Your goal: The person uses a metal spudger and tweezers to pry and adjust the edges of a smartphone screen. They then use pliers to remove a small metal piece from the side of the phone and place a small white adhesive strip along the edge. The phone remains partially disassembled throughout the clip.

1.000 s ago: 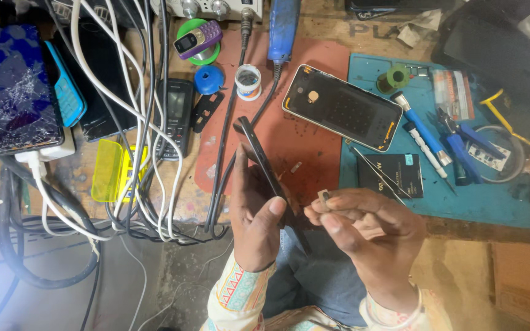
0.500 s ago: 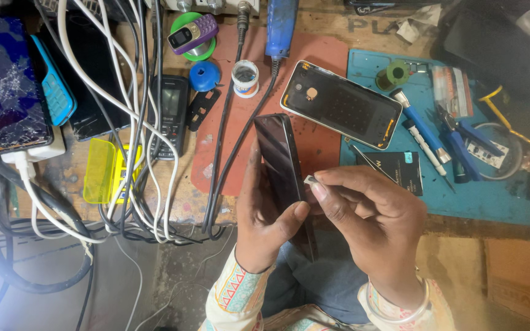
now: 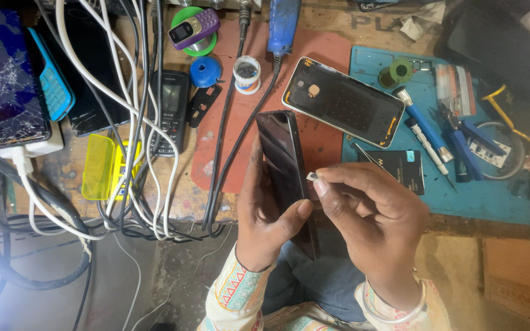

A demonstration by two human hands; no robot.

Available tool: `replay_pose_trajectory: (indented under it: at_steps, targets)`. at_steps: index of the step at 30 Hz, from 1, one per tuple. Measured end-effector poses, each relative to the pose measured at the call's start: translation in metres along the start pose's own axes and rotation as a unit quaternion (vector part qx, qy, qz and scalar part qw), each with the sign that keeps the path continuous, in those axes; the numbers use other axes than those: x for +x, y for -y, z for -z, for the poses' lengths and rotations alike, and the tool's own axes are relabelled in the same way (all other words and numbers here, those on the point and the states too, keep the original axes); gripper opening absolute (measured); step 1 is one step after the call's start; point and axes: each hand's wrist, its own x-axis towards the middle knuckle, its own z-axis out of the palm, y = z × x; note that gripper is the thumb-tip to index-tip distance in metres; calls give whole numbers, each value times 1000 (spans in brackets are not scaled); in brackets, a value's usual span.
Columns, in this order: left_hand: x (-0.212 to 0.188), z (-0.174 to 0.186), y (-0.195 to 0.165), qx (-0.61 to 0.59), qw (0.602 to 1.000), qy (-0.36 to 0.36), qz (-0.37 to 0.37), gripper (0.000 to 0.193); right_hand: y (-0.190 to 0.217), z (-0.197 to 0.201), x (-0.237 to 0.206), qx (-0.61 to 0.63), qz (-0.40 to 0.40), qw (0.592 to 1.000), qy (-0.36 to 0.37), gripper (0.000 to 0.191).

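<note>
Left hand (image 3: pixel 268 214) wraps around the near half of a dark phone (image 3: pixel 284 162), thumb pressed across its right edge and fingers behind it, so the slab stands tilted on edge above the near rim of the tabletop (image 3: pixel 185 205). Right hand (image 3: pixel 369 224) sits just right of the phone, its thumb and forefinger pinched narrow on a small pale chip-like piece (image 3: pixel 311 176) that touches the phone's right edge; what the piece is cannot be told.

Beyond the hands lies a reddish mat (image 3: pixel 314 67), and on its right part, lapping onto a blue mat (image 3: pixel 498 196), rests an opened phone back shell (image 3: pixel 342 102) with a gold rim. A black battery (image 3: pixel 400 168) lies on the blue mat near the right hand, with blue-handled screwdrivers (image 3: pixel 421 125) and blue pliers (image 3: pixel 464 138) farther right.

On the far side stand a small round tin (image 3: pixel 247 73), a blue cap (image 3: pixel 205 72) and a purple keypad phone (image 3: pixel 194 27) on a green roll. To the left, white and black cables (image 3: pixel 133 122) cross a black keypad phone (image 3: pixel 170 110), a yellow plastic case (image 3: pixel 100 167), a blue keypad phone (image 3: pixel 53 86) and a cracked smartphone (image 3: pixel 4 86).
</note>
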Motion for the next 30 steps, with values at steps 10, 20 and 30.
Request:
replay_pose_trajectory:
  at_steps: [10,20,30]
  targets:
    - [-5,1,5,-5,1000,-7,-14,104,-1,-3,-7,-82,47,995,-22,18]
    - [-6,1,3,12,1000,-9,-17,104,-2,-4,-12,-39,25,999,-19,18]
    - [-4,1,4,-19,1000,-1,-14,104,-3,-9,-14,36,20,998,-36,17]
